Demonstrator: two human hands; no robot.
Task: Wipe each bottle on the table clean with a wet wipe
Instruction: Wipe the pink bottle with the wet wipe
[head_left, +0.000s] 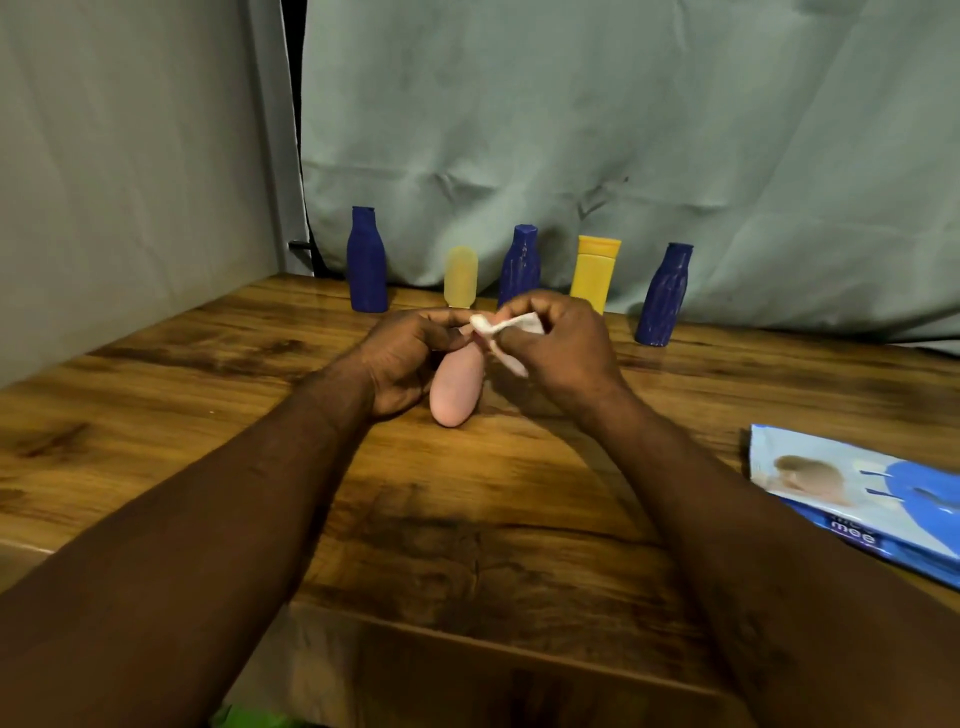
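Grips the pink bottle (454, 387) near its narrow upper end with the left hand (410, 358), fingers curled round it. Pinches a white wet wipe (511, 332) in the right hand (556, 353), fingers closed on the crumpled sheet and holding it against that same narrow end. Wide rounded end of the pink bottle toward the camera, low on the wooden table (467, 519); touching the wood or just clear of it, cannot tell. Cap end hidden under fingers and wipe.

Behind the pink bottle, against a grey-green cloth backdrop (571, 130), a row of five upright bottles, all apart from it. Behind and farthest left, a tall dark blue bottle (368, 262). Just behind and a little left, a pale yellow bottle (460, 278) with a rounded top. Straight behind, its base hidden by the hands, a ribbed dark blue bottle (520, 267). Behind and to the right, a bright yellow bottle (595, 273) with a wide flat cap on top. Farthest right, well apart from the pink bottle, a third dark blue bottle (665, 296).

Right of the pink bottle and nearer the camera, well apart, a blue-and-white wipes pack (857, 493) lying flat, cut off by the frame edge.
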